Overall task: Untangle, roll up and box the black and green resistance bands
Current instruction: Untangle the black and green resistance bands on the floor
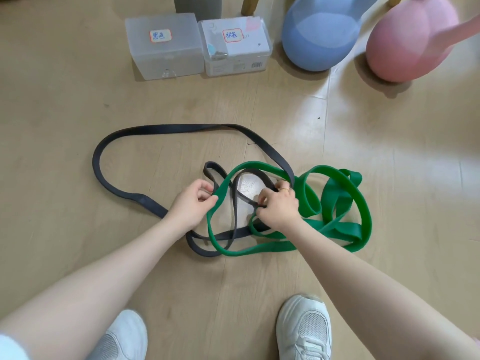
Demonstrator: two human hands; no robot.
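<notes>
While both bands lie tangled on the wooden floor (78, 105), the person's left hand (193, 203) pinches a loop of the green resistance band (345, 211) between thumb and curled fingers, at the left edge of the knot. Right hand (279, 206), gold ring on one finger, has its fingers curled round a strand of the black resistance band (109, 183) near the middle of the knot; green strands run under that hand too, cannot tell if it grips them as well. Black band sweeps a wide loop out to the left and far side, then comes back and crosses over and under the green several times between the hands. Green band piles in overlapping loops to the right of the right hand, flat on the floor. Both boxes sit side by side at the far edge, touching or nearly so, well apart from the bands: frosted plastic box (165, 45) on the left with a red-bordered handwritten label, clear plastic box (235, 45) on the right with a similar label and papers inside. Blue kettlebell (319, 35) and pink kettlebell (407, 40) stand to the right of the boxes. Two white sneakers (304, 328) at the near edge.
</notes>
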